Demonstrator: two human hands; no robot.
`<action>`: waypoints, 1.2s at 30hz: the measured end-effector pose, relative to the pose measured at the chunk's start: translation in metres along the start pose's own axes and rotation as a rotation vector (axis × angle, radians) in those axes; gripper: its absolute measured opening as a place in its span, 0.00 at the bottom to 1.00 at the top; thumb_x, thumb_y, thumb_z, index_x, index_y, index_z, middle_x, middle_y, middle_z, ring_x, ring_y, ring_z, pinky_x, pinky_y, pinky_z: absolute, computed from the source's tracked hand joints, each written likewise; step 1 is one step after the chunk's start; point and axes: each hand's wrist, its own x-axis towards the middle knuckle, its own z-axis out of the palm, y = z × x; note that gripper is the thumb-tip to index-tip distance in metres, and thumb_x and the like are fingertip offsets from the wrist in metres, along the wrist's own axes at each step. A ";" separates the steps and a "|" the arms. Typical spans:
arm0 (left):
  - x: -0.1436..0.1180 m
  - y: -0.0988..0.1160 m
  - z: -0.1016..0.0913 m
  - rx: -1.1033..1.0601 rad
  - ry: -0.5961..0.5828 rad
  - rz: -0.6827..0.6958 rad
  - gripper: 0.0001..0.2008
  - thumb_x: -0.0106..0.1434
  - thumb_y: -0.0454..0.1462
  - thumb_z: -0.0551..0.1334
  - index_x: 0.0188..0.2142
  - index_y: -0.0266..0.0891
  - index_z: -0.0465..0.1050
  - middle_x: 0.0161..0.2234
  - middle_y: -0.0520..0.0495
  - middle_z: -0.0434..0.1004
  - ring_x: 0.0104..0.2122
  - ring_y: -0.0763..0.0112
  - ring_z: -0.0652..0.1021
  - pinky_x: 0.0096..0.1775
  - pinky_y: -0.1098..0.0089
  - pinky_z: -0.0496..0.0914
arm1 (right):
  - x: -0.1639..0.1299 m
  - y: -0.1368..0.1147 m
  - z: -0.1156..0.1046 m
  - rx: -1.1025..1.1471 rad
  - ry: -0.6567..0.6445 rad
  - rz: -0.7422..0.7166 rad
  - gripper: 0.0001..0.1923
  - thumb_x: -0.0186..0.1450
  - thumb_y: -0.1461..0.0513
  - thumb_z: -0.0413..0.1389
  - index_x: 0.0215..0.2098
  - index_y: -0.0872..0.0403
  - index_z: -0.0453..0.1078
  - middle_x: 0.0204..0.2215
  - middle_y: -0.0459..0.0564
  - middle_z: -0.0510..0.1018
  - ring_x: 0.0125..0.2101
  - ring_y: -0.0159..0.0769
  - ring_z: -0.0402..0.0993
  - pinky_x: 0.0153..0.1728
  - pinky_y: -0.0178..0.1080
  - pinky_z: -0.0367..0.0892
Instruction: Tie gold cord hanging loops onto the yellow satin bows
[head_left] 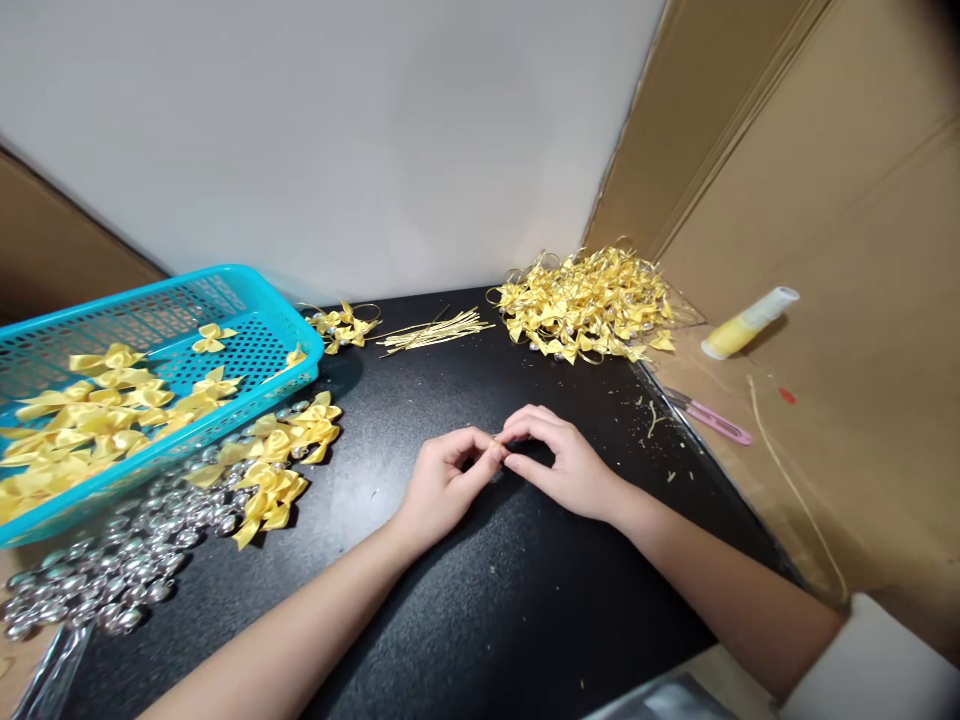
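My left hand [444,480] and my right hand [559,462] meet fingertip to fingertip over the middle of the black table [465,610]. Both pinch one small yellow piece [498,442] between thumbs and forefingers; it is too small to tell what it is. Loose yellow ribbon bows [279,462] lie on the table left of my left hand. A bundle of thin gold strings [435,331] lies farther back. A big heap of finished yellow bows [589,303] sits at the back right.
A turquoise plastic basket [259,300] with yellow bows stands at the left. Several silver beads [112,570] spread in front of it. A yellow glue bottle [746,323] and pink clippers [712,417] lie on cardboard at the right. Cardboard walls stand on both sides.
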 end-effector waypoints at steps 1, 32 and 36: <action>0.000 -0.001 0.000 -0.016 -0.002 -0.009 0.12 0.62 0.41 0.60 0.27 0.37 0.73 0.24 0.49 0.75 0.26 0.71 0.72 0.31 0.71 0.66 | 0.000 0.000 0.001 -0.002 0.016 0.007 0.03 0.63 0.66 0.59 0.35 0.53 0.72 0.34 0.48 0.76 0.38 0.36 0.71 0.42 0.42 0.66; 0.007 0.010 0.000 -0.119 -0.118 -0.023 0.12 0.58 0.33 0.55 0.19 0.38 0.69 0.33 0.48 0.73 0.37 0.68 0.72 0.44 0.68 0.63 | -0.004 -0.005 0.009 -0.219 0.163 -0.068 0.07 0.68 0.64 0.54 0.31 0.52 0.64 0.32 0.47 0.74 0.36 0.36 0.69 0.39 0.40 0.60; 0.010 0.013 -0.003 -0.147 -0.186 -0.055 0.12 0.58 0.33 0.55 0.18 0.38 0.68 0.31 0.49 0.72 0.36 0.68 0.71 0.45 0.67 0.63 | -0.002 -0.006 0.007 -0.180 0.118 -0.038 0.07 0.69 0.65 0.52 0.31 0.52 0.63 0.32 0.47 0.74 0.36 0.35 0.69 0.39 0.40 0.60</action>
